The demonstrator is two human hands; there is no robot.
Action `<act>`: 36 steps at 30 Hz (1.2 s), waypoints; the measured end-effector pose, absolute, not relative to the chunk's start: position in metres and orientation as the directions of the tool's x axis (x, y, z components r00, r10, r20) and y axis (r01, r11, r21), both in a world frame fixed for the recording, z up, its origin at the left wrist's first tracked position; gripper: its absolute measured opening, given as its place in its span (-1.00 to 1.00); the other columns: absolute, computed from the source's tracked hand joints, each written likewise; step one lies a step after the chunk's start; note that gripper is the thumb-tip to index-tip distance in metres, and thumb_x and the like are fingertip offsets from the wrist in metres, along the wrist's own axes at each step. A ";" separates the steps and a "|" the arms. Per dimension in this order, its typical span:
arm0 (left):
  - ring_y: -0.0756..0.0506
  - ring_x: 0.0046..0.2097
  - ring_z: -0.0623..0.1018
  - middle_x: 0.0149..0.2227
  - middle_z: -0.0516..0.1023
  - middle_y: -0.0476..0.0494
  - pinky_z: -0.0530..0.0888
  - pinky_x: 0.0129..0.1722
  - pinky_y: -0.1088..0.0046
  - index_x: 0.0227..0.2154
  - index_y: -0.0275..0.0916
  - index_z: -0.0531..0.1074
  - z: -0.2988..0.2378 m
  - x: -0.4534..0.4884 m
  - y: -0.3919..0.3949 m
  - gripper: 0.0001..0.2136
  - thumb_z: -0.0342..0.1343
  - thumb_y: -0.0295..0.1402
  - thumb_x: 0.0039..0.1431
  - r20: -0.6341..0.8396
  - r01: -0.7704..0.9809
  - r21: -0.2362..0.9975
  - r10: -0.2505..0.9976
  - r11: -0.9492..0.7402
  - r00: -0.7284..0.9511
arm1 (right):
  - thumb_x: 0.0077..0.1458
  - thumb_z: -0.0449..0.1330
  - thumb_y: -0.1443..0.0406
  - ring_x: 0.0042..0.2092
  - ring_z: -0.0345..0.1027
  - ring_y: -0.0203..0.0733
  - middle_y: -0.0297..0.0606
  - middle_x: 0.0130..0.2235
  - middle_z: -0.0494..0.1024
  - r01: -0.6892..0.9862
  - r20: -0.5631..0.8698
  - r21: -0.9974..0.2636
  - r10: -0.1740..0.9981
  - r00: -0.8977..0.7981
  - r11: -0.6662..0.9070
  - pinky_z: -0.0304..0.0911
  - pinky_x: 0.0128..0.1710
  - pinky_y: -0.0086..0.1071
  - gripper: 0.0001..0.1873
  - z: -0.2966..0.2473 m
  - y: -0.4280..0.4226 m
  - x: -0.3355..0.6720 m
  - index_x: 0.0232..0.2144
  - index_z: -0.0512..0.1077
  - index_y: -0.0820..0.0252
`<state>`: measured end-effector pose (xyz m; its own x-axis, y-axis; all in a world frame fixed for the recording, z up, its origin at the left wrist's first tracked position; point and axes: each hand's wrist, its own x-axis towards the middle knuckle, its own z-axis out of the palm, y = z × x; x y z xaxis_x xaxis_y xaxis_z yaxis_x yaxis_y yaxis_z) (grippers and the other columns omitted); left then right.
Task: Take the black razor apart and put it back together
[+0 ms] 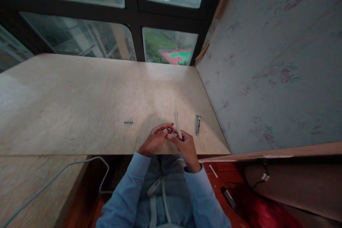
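Note:
My left hand [158,138] and my right hand [185,146] meet above the front part of the pale tabletop. Between their fingertips is a small dark and greenish piece [171,131], mostly covered by fingers. A slim whitish stick [177,125] rises from my right hand, its far end showing a thin dark curve. My left fingers are bent around the small piece. To the right of my hands lies a razor-like tool [198,125] with a T-shaped head and a dark handle. A small dark green bar [128,122] rests on the tabletop to the left.
The tabletop [80,103] runs back to dark-framed windows [139,14]. A flowered wall [267,60] bounds it on the right. A grey cable [64,165] loops at the lower left. Below right, a dark, pale-topped device [229,198] lies on a red surface.

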<state>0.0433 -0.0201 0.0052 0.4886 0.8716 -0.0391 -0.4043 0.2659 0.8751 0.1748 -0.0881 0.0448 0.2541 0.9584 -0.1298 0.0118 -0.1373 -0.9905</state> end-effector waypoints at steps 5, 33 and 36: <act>-0.19 -0.09 0.53 -0.20 0.57 -0.24 0.44 -0.04 0.26 -0.25 -0.24 0.61 0.010 0.044 -0.022 -0.64 0.27 -0.07 0.00 0.110 -0.349 0.932 0.843 0.096 0.527 | -0.09 0.33 0.05 -0.58 -0.06 -0.41 -0.48 -0.62 0.19 -0.073 -0.184 -0.982 0.955 0.231 -0.172 -0.11 -0.61 -0.49 -0.60 0.045 -0.090 0.175 -0.34 0.53 0.27; -0.11 -0.23 0.58 -0.31 0.63 -0.14 0.50 -0.16 0.34 -0.33 -0.18 0.61 0.004 0.045 -0.035 -0.86 0.26 -0.32 0.01 0.226 -0.093 0.972 0.963 -0.214 0.148 | -0.10 0.32 0.01 -0.53 0.06 -0.38 -0.44 -0.54 0.32 -0.059 -0.179 -0.984 0.943 0.281 -0.170 -0.02 -0.57 -0.50 -0.55 0.033 -0.085 0.164 -0.30 0.48 0.26; -0.09 -0.25 0.58 -0.31 0.62 -0.14 0.50 -0.18 0.37 -0.33 -0.23 0.57 0.002 0.046 -0.035 -0.82 0.27 -0.30 0.00 0.127 -0.135 0.984 0.986 -0.112 0.107 | 0.00 0.25 -0.03 -0.54 0.06 -0.37 -0.45 -0.56 0.29 -0.080 -0.153 -0.987 0.952 0.265 -0.137 -0.02 -0.58 -0.51 -0.55 0.035 -0.088 0.167 -0.27 0.48 0.24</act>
<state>0.0463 -0.0354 0.0023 0.1071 0.9861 0.1272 -0.1347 -0.1124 0.9845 0.1671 -0.0883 0.0355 0.2651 0.9520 -0.1533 -0.0797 -0.1368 -0.9874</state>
